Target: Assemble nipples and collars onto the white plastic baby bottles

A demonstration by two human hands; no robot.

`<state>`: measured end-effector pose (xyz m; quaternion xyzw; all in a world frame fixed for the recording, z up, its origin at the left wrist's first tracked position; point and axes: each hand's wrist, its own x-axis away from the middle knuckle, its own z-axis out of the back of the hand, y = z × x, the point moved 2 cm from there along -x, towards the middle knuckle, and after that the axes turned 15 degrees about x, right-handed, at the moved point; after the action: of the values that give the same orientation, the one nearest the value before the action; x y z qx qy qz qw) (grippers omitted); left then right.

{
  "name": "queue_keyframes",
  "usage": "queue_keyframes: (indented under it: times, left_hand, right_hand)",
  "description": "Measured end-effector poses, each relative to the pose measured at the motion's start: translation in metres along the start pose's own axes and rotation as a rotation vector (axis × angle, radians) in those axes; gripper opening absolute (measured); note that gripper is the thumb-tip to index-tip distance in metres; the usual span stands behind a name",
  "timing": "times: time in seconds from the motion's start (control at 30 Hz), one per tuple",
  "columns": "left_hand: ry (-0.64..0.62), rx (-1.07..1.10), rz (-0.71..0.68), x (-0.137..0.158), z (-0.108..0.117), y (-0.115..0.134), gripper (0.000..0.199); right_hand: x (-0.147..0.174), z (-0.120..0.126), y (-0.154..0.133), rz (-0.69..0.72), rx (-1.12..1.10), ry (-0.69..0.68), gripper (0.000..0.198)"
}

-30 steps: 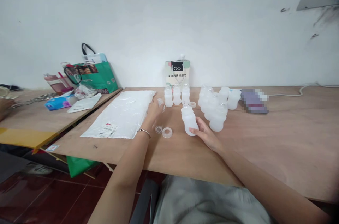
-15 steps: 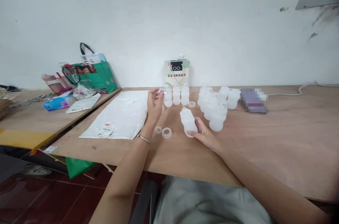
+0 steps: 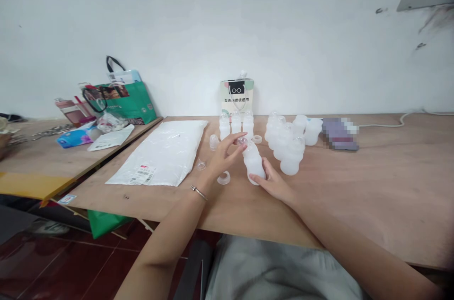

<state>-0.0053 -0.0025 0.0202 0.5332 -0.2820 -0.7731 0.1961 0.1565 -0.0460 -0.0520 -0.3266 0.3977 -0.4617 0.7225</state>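
Note:
My right hand (image 3: 273, 179) is closed round the lower part of a translucent white, wavy-sided baby bottle (image 3: 253, 163), which leans a little to the left. At its top, the thumb and fingers of my left hand (image 3: 225, 154) pinch a clear domed cap (image 3: 242, 141). The cap is at the bottle's mouth; whether it is seated I cannot tell. Near my left wrist lie a clear collar ring (image 3: 223, 177) and a clear nipple (image 3: 201, 165). Another clear domed cap (image 3: 213, 142) stands behind them.
Several capped bottles (image 3: 236, 124) stand before a paper bag (image 3: 237, 94), with a ring (image 3: 257, 139) beside them. More white bottles (image 3: 283, 141) cluster at right, near a blurred purple item (image 3: 339, 134). A white mailer (image 3: 159, 149) lies left; a green bag (image 3: 136, 101) stands farther off.
My left hand has moved right and slightly towards me, bringing the clear cap to the top of the bottle. My right hand still holds the bottle in nearly the same spot.

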Motion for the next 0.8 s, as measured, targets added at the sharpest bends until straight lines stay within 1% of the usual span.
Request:
queue_keyframes:
  times: [0.1, 0.2, 0.4, 0.6, 0.7, 0.8]
  left_hand:
    - [-0.021, -0.008, 0.01, 0.0, -0.002, 0.001, 0.034]
    - [-0.027, -0.022, 0.015, 0.001, -0.004, 0.003, 0.034]
    - [-0.004, 0.046, 0.038, 0.003, -0.009, 0.003, 0.034]
    - [-0.008, 0.151, 0.061, 0.004, -0.016, 0.002, 0.034]
    - [-0.007, 0.16, 0.07, 0.004, -0.019, 0.004, 0.034]
    - [-0.007, 0.149, 0.089, 0.004, -0.02, 0.005, 0.034]
  right_hand:
    - [0.004, 0.0, -0.006, -0.014, 0.115, -0.003, 0.057]
    - [0.007, 0.001, -0.011, -0.018, 0.193, -0.014, 0.057]
    - [0.008, 0.002, -0.008, -0.01, 0.251, 0.029, 0.053]
    - [0.01, 0.001, -0.005, -0.003, 0.299, 0.027, 0.05]
    - [0.01, 0.001, -0.005, 0.014, 0.289, 0.036, 0.052]
    - [0.01, 0.001, -0.004, 0.002, 0.29, 0.031, 0.054]
